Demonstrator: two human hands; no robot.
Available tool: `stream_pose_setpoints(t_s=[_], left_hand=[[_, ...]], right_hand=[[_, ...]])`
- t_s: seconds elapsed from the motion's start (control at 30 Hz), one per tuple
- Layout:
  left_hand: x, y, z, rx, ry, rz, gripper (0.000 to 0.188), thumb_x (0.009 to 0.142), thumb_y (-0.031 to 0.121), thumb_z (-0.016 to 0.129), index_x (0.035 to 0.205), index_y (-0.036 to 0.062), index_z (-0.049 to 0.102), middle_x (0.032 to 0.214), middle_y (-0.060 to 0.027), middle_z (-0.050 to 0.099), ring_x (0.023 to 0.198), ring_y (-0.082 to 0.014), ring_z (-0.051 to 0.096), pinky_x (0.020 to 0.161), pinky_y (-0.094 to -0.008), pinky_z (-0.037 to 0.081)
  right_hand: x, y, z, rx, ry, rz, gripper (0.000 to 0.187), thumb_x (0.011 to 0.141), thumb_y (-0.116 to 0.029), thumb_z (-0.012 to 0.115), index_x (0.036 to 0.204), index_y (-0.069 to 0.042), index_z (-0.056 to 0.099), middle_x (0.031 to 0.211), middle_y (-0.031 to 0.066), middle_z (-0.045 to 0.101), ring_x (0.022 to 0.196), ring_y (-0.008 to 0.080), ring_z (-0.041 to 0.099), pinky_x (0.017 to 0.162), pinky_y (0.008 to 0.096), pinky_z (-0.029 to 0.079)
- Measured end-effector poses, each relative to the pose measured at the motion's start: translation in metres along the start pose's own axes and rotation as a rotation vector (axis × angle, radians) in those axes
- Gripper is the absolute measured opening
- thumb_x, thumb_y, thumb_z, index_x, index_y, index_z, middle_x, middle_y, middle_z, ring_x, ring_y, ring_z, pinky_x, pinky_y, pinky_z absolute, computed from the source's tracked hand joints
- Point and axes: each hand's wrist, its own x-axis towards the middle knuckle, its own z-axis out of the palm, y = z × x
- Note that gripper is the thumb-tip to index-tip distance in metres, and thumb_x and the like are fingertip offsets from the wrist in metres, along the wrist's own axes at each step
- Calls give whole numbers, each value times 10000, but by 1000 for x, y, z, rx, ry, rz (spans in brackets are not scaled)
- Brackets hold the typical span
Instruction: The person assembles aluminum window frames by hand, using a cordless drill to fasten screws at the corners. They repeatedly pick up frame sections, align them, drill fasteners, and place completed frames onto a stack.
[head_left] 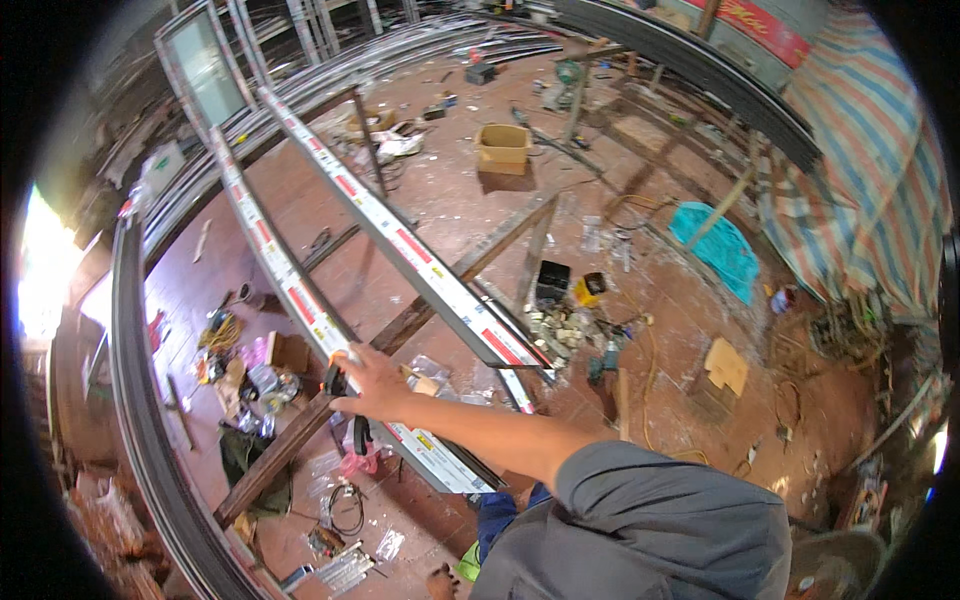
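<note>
My right arm reaches across to the left, and my right hand [372,388] is closed round a black-and-orange hand tool [333,378], its exact kind partly hidden by my fingers. The hand is over the nearer of two long metal profiles, the left one [262,232], which carries white film with red labels. A black curved piece [362,436] shows just below the hand, beside the profile's edge. The second long profile [405,245], similarly filmed, runs alongside to the right. Both lie across wooden beams [285,452]. My left hand is out of the picture.
Dark profiles [150,400] are stacked at the left, and more [700,65] at the far right. On the tiled floor are a cardboard box [503,148], a black container [552,284], a turquoise sheet [715,250], cables and scattered bags. A striped tarp [860,150] hangs at the right.
</note>
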Motion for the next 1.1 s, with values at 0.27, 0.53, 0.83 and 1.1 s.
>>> stream_pose_setpoints(t_s=[0.27,0.53,0.83,1.1], left_hand=[[-100,-62,118,-777,80,-217,425,1045,383,590,1320,60,562,1046,-161,681,758,-279,693,564,-380,539],[-135,107,210,-790,319,157,417,1033,279,630,1362,32,560,1064,-117,691,819,-240,709,657,-366,569],[-155,40,226,-109,143,203,456,1017,277,666,1391,22,607,962,-99,728,807,-201,709,663,-318,533],[-135,-4,233,209,-82,15,428,1016,292,671,1349,25,630,925,-89,729,783,-201,711,619,-314,524]], right_hand=[[-66,82,-167,-407,-18,282,1017,779,-588,819,1554,-74,406,1571,312,341,1456,518,341,1121,684,340],[-59,148,-216,31,-299,372,1017,780,-612,795,1499,5,428,1259,303,679,1153,449,676,1000,503,524],[-296,341,-218,302,-8,661,678,900,-355,759,1461,-40,545,1315,196,681,1144,280,672,976,402,520],[-780,351,-322,-435,-482,1455,461,972,-411,552,1183,-47,741,1171,259,717,1086,438,694,911,536,545]])
